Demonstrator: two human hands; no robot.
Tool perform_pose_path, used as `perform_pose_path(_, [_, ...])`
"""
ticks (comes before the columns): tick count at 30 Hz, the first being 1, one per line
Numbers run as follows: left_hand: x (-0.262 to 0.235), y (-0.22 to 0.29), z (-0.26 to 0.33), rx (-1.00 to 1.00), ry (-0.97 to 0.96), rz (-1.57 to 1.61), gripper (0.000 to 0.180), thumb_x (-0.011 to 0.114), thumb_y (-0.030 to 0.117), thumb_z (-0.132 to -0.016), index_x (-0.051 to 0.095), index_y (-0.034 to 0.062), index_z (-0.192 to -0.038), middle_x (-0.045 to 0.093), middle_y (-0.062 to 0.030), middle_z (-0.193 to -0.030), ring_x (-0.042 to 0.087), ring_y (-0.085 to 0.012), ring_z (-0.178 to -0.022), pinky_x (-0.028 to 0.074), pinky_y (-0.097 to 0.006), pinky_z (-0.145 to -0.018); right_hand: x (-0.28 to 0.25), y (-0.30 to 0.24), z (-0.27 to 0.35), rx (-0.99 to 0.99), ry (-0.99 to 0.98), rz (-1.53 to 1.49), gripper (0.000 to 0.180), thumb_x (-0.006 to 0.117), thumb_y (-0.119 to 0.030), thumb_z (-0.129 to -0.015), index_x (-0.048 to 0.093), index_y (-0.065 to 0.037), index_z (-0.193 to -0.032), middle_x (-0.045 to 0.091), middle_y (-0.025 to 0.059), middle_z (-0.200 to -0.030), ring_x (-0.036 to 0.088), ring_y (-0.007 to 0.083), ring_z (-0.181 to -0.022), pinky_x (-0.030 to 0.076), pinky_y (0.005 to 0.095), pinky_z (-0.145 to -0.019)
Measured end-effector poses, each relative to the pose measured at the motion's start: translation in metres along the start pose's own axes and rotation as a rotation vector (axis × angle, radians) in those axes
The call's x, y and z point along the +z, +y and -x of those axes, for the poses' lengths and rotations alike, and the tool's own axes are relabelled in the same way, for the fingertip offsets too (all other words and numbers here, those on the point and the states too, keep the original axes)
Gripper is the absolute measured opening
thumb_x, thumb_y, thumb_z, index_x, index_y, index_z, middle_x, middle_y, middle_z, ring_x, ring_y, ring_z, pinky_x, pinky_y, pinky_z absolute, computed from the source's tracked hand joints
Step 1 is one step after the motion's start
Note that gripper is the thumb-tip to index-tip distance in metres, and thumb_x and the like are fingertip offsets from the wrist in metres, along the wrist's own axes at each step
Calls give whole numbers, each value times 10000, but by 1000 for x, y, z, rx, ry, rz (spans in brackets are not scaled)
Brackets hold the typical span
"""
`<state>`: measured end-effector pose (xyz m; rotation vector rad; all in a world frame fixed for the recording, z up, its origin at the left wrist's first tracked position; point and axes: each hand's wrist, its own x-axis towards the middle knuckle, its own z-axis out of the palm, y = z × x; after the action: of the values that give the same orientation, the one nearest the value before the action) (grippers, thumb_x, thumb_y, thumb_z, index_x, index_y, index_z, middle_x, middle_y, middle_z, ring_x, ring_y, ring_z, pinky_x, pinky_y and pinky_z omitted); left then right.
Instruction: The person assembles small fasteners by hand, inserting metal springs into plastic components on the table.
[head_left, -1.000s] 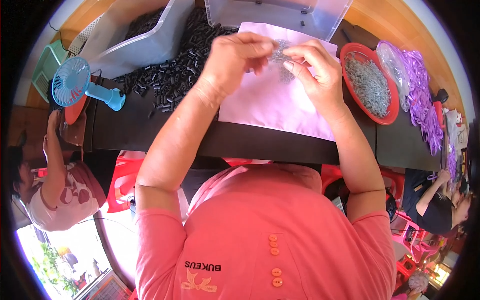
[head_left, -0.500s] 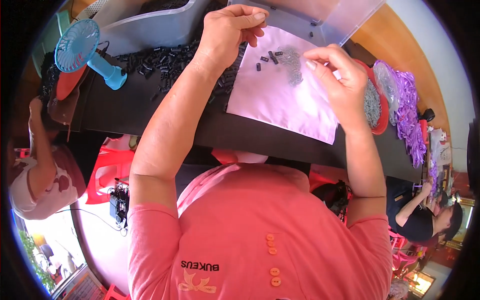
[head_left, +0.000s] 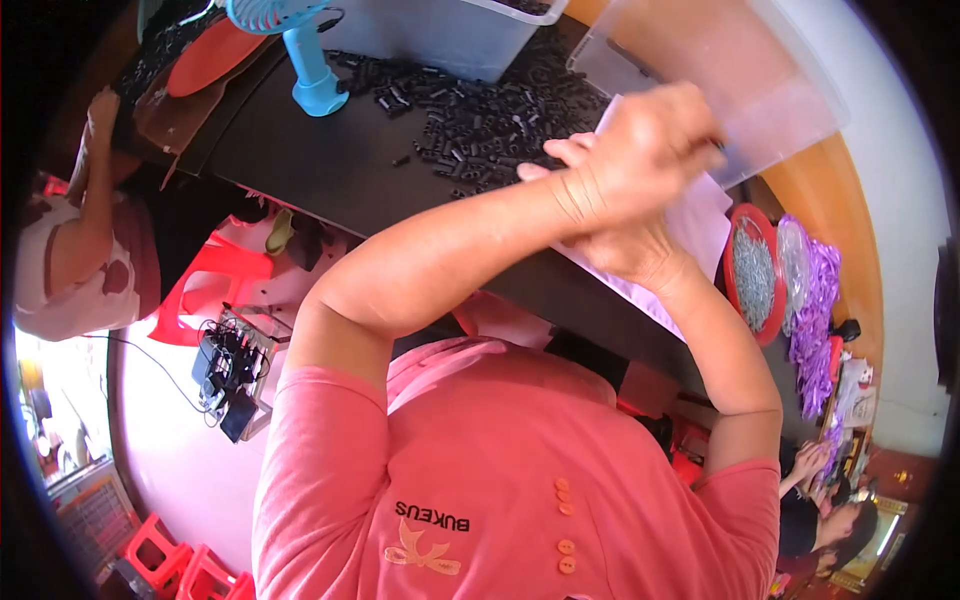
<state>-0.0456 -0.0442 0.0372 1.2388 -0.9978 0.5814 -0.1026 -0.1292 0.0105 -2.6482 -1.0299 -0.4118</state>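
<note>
My left hand [head_left: 655, 140] is curled closed above the pink cloth [head_left: 703, 215]. It is blurred, and I cannot make out what its fingers hold. Beneath it, my right hand [head_left: 625, 248] reaches leftward, its wrist crossing under the left one. Two of its fingertips show, apart and stretched toward a heap of small black plastic pieces [head_left: 480, 135]; the rest of that hand is largely covered. The small metal pieces on the cloth are hidden behind my hands.
A grey bin [head_left: 430, 40] and a clear plastic bin [head_left: 720, 60] stand at the back. A blue fan [head_left: 315, 80] is at the left. On the right are a red dish [head_left: 738, 300] of metal pieces and purple ribbons [head_left: 818, 290]. Other people sit on both sides.
My left hand has swung right and now crosses over my right hand, which has moved left and nearer to me. The whole view has shifted, bringing the fan higher and further right.
</note>
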Motion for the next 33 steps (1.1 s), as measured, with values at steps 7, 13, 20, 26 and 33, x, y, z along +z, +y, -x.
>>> perform_pose_path(7, [4, 21, 8, 420, 51, -83, 206, 687, 54, -688, 589, 15, -865, 518, -93, -792, 554, -282, -684, 441, -377, -498, 36, -12, -43, -394, 29, 362, 476, 590, -294, -872, 574, -255, -1346, 487, 63, -1406, 446, 268, -1273, 414, 435, -911])
perform_pose_path(13, [2, 20, 9, 342, 29, -144, 169, 676, 64, -693, 578, 27, -825, 492, -80, -787, 546, -270, -720, 437, -373, -487, 46, -3, -66, -393, 51, 308, 516, 658, -380, -814, 606, -219, -1302, 498, 95, -1376, 453, 307, -1240, 407, 452, -904])
perform_pose_path(20, [8, 10, 12, 268, 9, -122, 170, 669, 35, -665, 542, 28, -780, 497, -95, -786, 556, -300, -725, 448, -402, -509, 46, 20, -74, -204, 122, 364, 525, 791, -285, -721, 650, -165, -1213, 588, 66, -1193, 512, 297, -1140, 401, 448, -882])
perform_pose_path(26, [7, 19, 13, 285, 16, -92, 179, 671, 27, -655, 546, 27, -784, 493, -93, -772, 547, -300, -705, 445, -398, -507, 52, -7, -97, -366, 218, 72, 443, 812, -189, -661, 677, -132, -1079, 603, 34, -1006, 577, 249, -1014, 414, 394, -830])
perform_pose_path(33, [5, 18, 9, 277, 53, -106, 196, 693, 47, -661, 528, 28, -764, 487, -95, -766, 544, -295, -707, 445, -397, -506, 80, -12, -124, -465, 182, 116, 217, 723, -138, -739, 668, -110, -947, 596, 18, -947, 564, 231, -1020, 401, 375, -829])
